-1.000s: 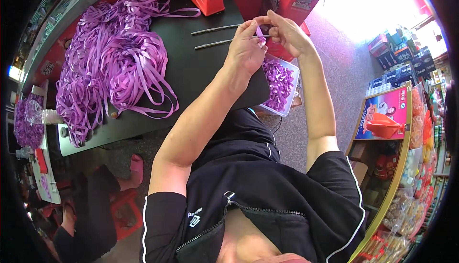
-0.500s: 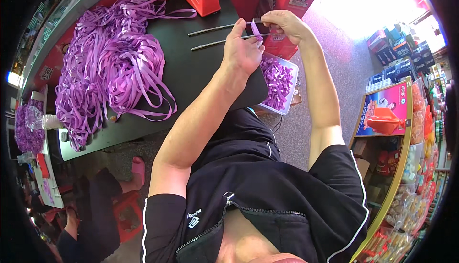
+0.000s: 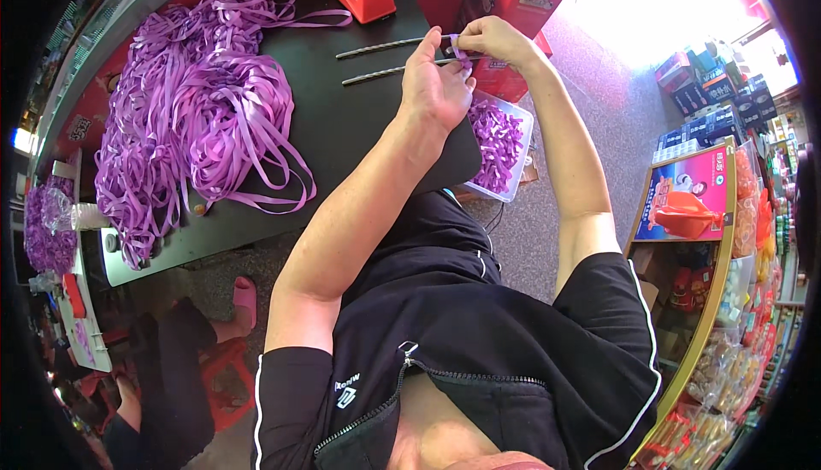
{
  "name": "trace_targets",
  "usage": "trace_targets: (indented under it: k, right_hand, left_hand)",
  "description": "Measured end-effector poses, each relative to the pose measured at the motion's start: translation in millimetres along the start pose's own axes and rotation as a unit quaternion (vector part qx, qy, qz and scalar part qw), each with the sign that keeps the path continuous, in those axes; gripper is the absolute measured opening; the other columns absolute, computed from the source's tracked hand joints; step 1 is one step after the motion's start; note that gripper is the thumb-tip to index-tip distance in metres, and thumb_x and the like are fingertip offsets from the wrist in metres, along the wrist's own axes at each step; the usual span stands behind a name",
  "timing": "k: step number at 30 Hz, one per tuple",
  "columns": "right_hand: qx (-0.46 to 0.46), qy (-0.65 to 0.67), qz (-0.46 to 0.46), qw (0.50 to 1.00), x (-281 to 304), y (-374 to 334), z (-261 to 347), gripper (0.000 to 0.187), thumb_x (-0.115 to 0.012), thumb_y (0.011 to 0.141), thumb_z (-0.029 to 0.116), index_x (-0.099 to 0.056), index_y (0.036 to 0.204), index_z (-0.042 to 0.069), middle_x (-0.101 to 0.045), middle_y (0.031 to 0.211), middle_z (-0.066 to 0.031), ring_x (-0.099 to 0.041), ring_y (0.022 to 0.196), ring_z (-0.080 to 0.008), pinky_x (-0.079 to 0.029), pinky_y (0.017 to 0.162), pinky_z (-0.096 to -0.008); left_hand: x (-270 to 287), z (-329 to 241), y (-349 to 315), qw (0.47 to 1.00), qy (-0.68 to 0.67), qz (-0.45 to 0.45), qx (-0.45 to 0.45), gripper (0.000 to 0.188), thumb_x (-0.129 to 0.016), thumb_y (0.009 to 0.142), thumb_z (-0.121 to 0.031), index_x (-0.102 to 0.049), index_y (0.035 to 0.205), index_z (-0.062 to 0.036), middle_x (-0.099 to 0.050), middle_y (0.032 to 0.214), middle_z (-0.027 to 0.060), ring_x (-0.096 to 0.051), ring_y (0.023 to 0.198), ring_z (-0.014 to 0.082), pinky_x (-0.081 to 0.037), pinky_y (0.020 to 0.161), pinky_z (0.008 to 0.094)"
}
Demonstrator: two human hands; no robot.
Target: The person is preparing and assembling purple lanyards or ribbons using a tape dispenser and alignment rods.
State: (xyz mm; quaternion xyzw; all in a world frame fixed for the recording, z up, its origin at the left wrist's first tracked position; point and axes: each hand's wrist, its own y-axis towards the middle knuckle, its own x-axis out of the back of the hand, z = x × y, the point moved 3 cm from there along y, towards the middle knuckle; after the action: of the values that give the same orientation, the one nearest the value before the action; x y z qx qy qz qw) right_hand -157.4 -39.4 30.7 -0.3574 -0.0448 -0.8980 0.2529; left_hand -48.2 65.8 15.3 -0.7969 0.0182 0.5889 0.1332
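A person's right hand [image 3: 500,41] pinches a purple ribbon [image 3: 461,53] between its fingers where it spans two metal rods [image 3: 374,76], while the left hand [image 3: 436,94] stands open alongside, thumb spread. The rods reach over a dark worktop [image 3: 329,141]. The ribbon could slip along them if that pinch loosens, or twist under an uneven pull; a dropped end could fall toward the tub [image 3: 520,160] below.

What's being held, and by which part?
The right hand seems to pinch the purple ribbon by its upper part; I can't tell for the left hand.
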Motion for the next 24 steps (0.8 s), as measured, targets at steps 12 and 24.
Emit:
trace_targets:
  k: [12,24]
  right_hand:
    - [0.018,-0.085,-0.036,0.996,4,-11,-2,0.037,-0.064,0.081,0.036,-0.066,0.080,-0.001,-0.061,0.065,-0.0032,-0.055,0.062,-0.0088,-0.042,0.057,-0.0260]
    - [0.107,0.700,0.133,0.694,-51,-4,-71,0.038,-0.046,0.093,0.032,-0.053,0.114,0.000,-0.061,0.096,-0.0058,-0.059,0.086,-0.0182,-0.049,0.080,-0.0343]
  left_hand:
    - [-3,-1,-2,1.000,0.014,-0.008,-0.012,0.039,-0.051,0.088,-0.032,-0.041,0.125,-0.0254,-0.013,0.141,0.0307,-0.012,0.132,0.0383,-0.007,0.106,0.0467]
    - [-8,-1,-8,1.000,-0.001,-0.013,-0.003,0.049,-0.051,0.088,-0.031,-0.032,0.133,-0.0243,0.002,0.143,0.0325,0.001,0.136,0.0385,-0.001,0.109,0.0442]
